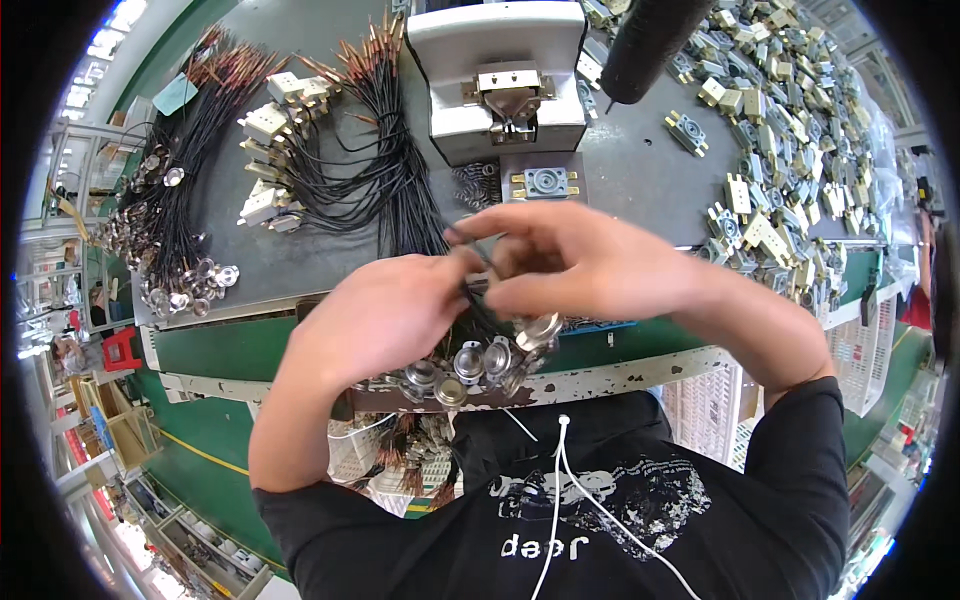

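Observation:
My left hand (pixel 385 310) is closed around black wires (pixel 482 318) at the table's front edge. The fingers of my right hand (pixel 590 270) curl about a black wire beside the left fingertips, partly blurred by motion. Below both hands hang several round silver metal caps with flanges (pixel 470 362), at the lower ends of black wires. A thick bundle of black wires with bare copper ends (pixel 395 165) lies just beyond my left hand. Ahead of my right hand, a grey rectangular block with brass pins (pixel 546 182) rests in a small fixture below the press.
A white bench press (pixel 500 35) stands at the back middle, a dark padded tube (pixel 645 55) to its right. Many loose plug blocks (pixel 770 130) cover the right side. Wired cream plug blocks (pixel 265 125) and another capped wire bundle (pixel 185 190) lie left. Springs (pixel 478 185) sit beside the fixture.

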Tool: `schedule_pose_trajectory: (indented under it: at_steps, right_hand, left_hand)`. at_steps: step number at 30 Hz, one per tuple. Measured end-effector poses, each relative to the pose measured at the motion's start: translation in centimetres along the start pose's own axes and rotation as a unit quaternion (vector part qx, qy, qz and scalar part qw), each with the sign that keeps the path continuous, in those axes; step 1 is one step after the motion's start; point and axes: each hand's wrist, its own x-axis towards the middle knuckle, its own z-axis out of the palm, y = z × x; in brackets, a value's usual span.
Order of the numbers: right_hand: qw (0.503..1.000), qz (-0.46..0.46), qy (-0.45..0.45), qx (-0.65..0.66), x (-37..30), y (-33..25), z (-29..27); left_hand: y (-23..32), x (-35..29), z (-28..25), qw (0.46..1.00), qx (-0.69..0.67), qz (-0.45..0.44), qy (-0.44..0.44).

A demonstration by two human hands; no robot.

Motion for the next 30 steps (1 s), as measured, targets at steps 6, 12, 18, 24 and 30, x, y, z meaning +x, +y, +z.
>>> schedule_pose_trajectory:
  at_steps: [6, 12, 18, 24, 30]
  right_hand:
    - [0.968, 0.050, -0.080, 0.234, -1.6, 3.6, -5.0]
    - [0.833, -0.025, 0.025, -0.552, -2.8, -1.1, -3.0]
    - [0.906, 0.004, 0.043, -0.422, -3.2, 1.8, -5.0]
    - [0.928, -0.079, 0.156, -0.328, -4.9, 5.2, -3.0]
    - [0.982, 0.010, 0.186, 0.009, -6.6, 5.9, -2.5]
  left_hand:
    - [-1.7, -1.3, -3.8, 0.950, -0.133, -0.084, 0.271]
    - [-1.4, 3.1, -2.6, 0.934, -0.127, 0.003, 0.333]
    - [-0.9, 7.7, -0.5, 0.955, -0.062, 0.075, 0.280]
    - [-1.7, 10.5, 1.8, 0.948, 0.013, 0.134, 0.289]
    - [-1.4, 10.5, 1.8, 0.953, -0.017, 0.119, 0.278]
